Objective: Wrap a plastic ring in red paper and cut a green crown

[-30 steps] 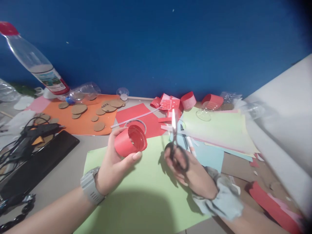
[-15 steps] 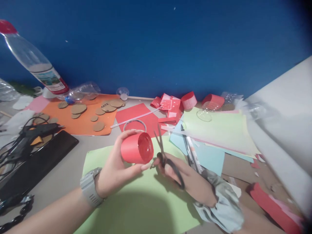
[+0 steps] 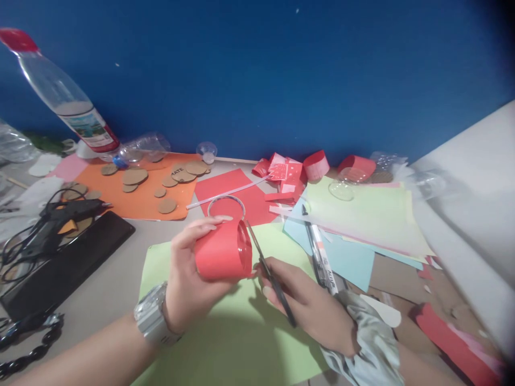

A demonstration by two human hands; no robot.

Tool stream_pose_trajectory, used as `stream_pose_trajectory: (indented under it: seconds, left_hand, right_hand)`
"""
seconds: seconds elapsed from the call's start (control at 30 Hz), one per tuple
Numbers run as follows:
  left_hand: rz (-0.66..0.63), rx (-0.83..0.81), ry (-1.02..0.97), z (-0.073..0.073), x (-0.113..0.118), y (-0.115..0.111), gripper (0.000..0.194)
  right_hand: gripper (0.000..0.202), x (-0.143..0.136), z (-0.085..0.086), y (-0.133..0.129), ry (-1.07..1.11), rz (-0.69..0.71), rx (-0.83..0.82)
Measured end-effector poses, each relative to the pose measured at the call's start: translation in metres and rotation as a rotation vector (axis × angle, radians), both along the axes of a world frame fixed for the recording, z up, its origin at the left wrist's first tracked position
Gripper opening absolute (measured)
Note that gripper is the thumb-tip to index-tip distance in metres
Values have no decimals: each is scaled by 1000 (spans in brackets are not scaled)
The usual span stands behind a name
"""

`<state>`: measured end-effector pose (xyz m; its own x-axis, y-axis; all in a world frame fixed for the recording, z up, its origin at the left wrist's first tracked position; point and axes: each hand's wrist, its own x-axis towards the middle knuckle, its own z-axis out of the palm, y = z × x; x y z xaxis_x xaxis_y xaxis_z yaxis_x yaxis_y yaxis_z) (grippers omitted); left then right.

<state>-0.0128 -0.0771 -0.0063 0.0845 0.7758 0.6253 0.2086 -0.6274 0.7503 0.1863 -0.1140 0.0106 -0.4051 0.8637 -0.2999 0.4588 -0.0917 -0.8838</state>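
My left hand is wrapped round a red paper-covered cup, its open rim turned to the right. Clear, shiny plastic shows inside that rim. In my right hand is a pair of black scissors, blades pointing up beside the cup's rim. Seen nearly edge-on, the blades do not show how far apart they are, nor whether they touch the rim. Both hands are above a light green paper sheet. A roll of tape stands behind the cup.
Cardboard discs lie on orange paper at the left. A glue gun and a black slab are nearer me. A tall bottle stands by the blue wall. Markers lie right of the scissors.
The cup has turned in my left hand, so its opening faces more to the right and shows less. The scissors have rotated edge-on and come closer to the rim.
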Motion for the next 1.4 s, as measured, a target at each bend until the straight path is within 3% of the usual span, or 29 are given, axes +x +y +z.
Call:
stream_pose_trajectory:
  seconds: [0.33, 0.53, 0.67, 0.8, 1.4]
  left_hand:
    - [-26, -11, -22, 0, 0, 0, 77]
    - [50, -1, 40, 1, 0, 0, 74]
    - [20, -87, 49, 3, 1, 1, 68]
    - [13, -140, -20, 1, 1, -1, 75]
    - [-27, -313, -19, 4, -2, 1, 72]
  right_hand:
    - [20, -2, 1, 0, -76, 40, 46]
    - [24, -2, 0, 0, -82, -1, 33]
    - [29, -3, -1, 0, -107, -19, 32]
    - [31, -3, -2, 0, -131, -39, 31]
    - [25, -3, 1, 3, -3, -103, -55]
